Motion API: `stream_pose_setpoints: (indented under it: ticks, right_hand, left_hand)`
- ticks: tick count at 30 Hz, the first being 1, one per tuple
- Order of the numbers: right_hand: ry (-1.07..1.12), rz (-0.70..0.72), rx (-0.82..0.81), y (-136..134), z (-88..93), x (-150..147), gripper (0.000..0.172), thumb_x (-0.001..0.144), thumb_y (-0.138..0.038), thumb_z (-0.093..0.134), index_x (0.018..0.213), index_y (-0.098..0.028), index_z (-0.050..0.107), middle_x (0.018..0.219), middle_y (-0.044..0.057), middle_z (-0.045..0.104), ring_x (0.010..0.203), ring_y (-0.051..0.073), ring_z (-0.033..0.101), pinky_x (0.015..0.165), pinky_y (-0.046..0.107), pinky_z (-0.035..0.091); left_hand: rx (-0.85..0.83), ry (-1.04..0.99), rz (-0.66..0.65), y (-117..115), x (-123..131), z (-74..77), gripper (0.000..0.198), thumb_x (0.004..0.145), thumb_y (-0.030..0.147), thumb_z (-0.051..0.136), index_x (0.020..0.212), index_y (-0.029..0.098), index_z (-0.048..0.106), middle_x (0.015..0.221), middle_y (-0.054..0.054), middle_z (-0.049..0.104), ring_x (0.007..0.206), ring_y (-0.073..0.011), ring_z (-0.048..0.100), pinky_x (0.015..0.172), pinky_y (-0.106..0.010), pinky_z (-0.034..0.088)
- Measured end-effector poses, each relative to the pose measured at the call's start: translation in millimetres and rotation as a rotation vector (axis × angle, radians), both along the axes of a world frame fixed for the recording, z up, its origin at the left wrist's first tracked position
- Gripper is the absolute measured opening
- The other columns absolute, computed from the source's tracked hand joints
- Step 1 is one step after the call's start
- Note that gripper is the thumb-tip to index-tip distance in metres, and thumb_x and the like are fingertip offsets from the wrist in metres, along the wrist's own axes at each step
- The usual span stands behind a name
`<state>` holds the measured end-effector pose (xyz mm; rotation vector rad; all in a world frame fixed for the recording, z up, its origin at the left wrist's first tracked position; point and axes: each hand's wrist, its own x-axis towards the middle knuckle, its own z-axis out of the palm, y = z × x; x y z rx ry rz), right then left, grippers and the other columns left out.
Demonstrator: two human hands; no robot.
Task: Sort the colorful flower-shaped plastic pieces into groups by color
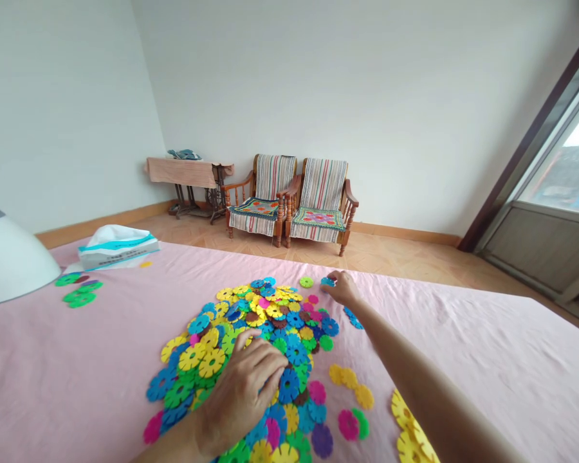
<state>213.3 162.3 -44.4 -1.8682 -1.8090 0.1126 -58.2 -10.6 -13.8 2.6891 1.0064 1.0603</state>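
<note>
While right hand (345, 289) curls, blue disc (327, 281) — at grip's tip

The left hand (251, 382) lies, fingers curled, on a heap of bright notched discs (296, 354) on the pink cloth (468, 341); the right hand (341, 287) has its fingertips at a blue disc (327, 281), two striped chairs (324, 186) standing across the room

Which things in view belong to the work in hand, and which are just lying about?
In use:
left hand, over the disc pile
right hand, at a blue disc
probably the yellow discs at lower right

Apparently just lying about:
tissue pack
white dome
chairs
side table
</note>
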Motion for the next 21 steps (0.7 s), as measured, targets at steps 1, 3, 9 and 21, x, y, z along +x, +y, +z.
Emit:
stream_pose_setpoints:
  ticks: [1,3,9,21]
  right_hand:
    - [-0.021,0.004,-0.023,0.4,0.0,-0.9,0.027,0.081,-0.036,0.066,0.098,-0.015,0.065,0.102,0.007,0.065,0.095,0.02,0.06,0.084,0.036,0.047]
    - [-0.059,0.012,-0.066,0.1,0.5,-2.2,0.025,0.086,-0.037,0.061,0.1,-0.015,0.063,0.105,0.006,0.064,0.097,0.019,0.06,0.085,0.04,0.048]
    - [-0.123,0.03,-0.167,0.2,2.3,-2.7,0.025,0.09,-0.034,0.057,0.106,-0.016,0.061,0.111,0.006,0.062,0.098,0.02,0.06,0.084,0.041,0.05]
    - [-0.078,0.032,-0.166,4.8,1.4,0.9,0.026,0.085,-0.034,0.063,0.102,-0.014,0.062,0.103,0.007,0.063,0.091,0.02,0.061,0.079,0.036,0.051]
  left_hand:
    - [-0.004,-0.003,0.0,0.0,-0.1,-0.3,0.019,0.091,0.012,0.047,0.092,0.023,0.062,0.082,0.0,0.066,0.077,-0.0154,0.059,0.097,-0.041,0.037]
    - [-0.012,-0.002,-0.001,-0.2,-0.2,-0.4,0.019,0.091,0.011,0.047,0.092,0.023,0.061,0.082,0.0,0.066,0.077,-0.0155,0.059,0.096,-0.042,0.037]
    - [-0.026,0.003,0.003,-0.9,-0.2,-0.7,0.019,0.091,0.011,0.047,0.09,0.023,0.061,0.081,0.0,0.065,0.077,-0.0156,0.058,0.095,-0.041,0.036]
    - [-0.038,0.041,0.007,-1.9,0.3,-1.7,0.019,0.092,0.011,0.045,0.089,0.022,0.06,0.079,0.001,0.062,0.078,-0.0151,0.055,0.097,-0.041,0.031]
